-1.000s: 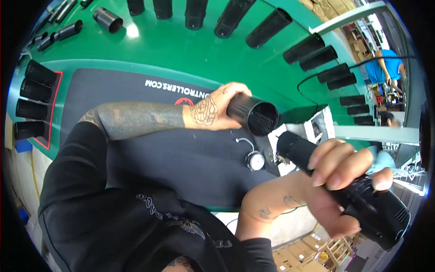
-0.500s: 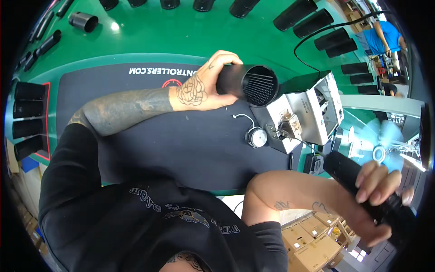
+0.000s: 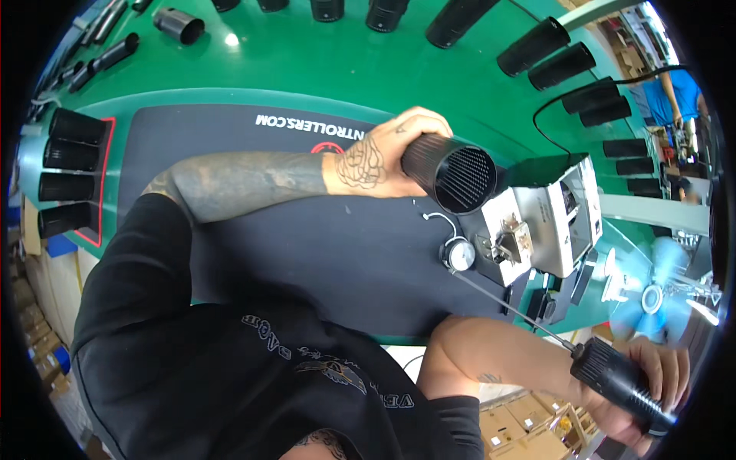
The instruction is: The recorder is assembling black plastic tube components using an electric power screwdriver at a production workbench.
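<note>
My left hand (image 3: 376, 162) is wrapped around a black cylindrical housing (image 3: 431, 161), lifted above the dark mat. Its round open end, tilted toward the lower right, shows rows of thin fins or pins inside. At the far right, my right hand (image 3: 665, 377) grips a black power screwdriver (image 3: 606, 369) with a long thin bit pointing up and left. In the picture the bit's tip falls beside a small round silver-faced part (image 3: 460, 254) with a white lead; whether they touch, I cannot tell. Just right of that part stands a pale metal bench machine (image 3: 563, 218) with a bracket on its front.
Black cylinders (image 3: 534, 47) line the green table's (image 3: 261, 69) far and right edges. Several more (image 3: 65, 186) stand at the left by a red outline. A black cable (image 3: 537, 115) curves behind the machine. A fan (image 3: 652, 297) is at the right, cardboard boxes (image 3: 521, 429) below.
The whole view has shifted, moving the scene rightward. The housing's open end has turned more downward. My right hand has lowered the screwdriver, and its bit now points at the small round part.
</note>
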Demonstrator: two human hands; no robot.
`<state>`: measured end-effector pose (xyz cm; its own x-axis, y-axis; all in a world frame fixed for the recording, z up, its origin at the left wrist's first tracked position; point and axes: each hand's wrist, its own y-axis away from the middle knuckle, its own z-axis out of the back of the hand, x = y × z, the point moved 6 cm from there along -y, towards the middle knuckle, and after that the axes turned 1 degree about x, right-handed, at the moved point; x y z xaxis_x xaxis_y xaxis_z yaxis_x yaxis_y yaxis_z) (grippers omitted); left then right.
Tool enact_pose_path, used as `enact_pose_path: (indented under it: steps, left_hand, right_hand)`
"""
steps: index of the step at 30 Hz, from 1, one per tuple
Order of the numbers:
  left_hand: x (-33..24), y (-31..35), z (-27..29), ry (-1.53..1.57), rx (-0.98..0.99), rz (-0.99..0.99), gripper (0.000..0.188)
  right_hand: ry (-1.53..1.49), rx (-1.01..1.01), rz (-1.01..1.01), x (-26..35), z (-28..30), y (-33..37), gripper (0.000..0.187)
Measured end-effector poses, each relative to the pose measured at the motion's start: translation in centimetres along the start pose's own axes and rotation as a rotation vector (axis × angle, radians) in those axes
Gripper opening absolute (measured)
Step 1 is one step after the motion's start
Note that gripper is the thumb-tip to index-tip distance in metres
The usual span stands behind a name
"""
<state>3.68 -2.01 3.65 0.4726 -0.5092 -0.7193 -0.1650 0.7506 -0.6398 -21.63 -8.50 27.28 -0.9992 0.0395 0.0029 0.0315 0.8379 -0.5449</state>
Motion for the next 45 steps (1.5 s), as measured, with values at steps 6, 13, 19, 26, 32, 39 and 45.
enact_pose_path:
  steps: [6, 13, 19, 26, 32, 39, 45]
  left_hand:
    - [0.4, 0.4, 0.1, 0.005, 0.011, 0.056, 0.059]
    - [0.0, 0.3, -0.1, -0.037, 0.037, 0.064, 0.056]
    - [0.3, 0.6, -0.2, 0.041, 0.02, 0.094, 0.052]
    - [0.3, 0.2, -0.1, 0.015, 0.024, 0.063, 0.057]
    - [-0.3, -0.1, 0.8, -0.102, -0.028, 0.097, 0.056]
    - [-0.1, -0.2, 0.1, -0.067, 0.07, 0.086, 0.064]
    - [-0.6, -2.8, 5.5, -0.346, 0.474, 0.145, 0.044]
  right_hand:
    - [0.226, 0.388, -0.07, -1.0, -2.0, 2.4, 0.038]
    - [0.602, 0.921, -0.535, -4.8, -2.8, 3.7, 0.039]
    - [0.67, 0.685, -0.391, -9.2, -0.1, 5.3, 0.046]
    - [0.645, 0.714, -0.471, -11.3, 1.2, 5.4, 0.037]
    - [0.631, 0.834, -0.5, -12.8, 0.0, 6.5, 0.034]
    - [0.651, 0.673, -0.364, -12.7, -0.4, 7.3, 0.03]
    - [0.595, 0.546, -0.194, -5.7, 0.7, 3.6, 0.034]
